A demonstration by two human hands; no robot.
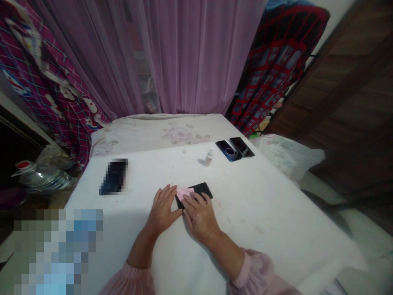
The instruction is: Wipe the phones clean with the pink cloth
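A black phone (202, 189) lies flat on the white cloth near the middle of the table. Over its left part is a small pink cloth (185, 191). My right hand (201, 213) presses that cloth onto the phone with its fingers. At the phone's left end, my left hand (164, 209) grips the edge between thumb and fingers, with the fingertips by the cloth's corner. The hands cover part of the phone's near side. Beyond them stands a small white bottle (209, 157), upright.
Two dark phones, one with a ring on its back (228, 151) and a black one (242, 147), lie side by side at the back right. A partly blurred dark device (114, 177) is on the left. Off the table's left edge stands a clear jug with a red cap (43, 176).
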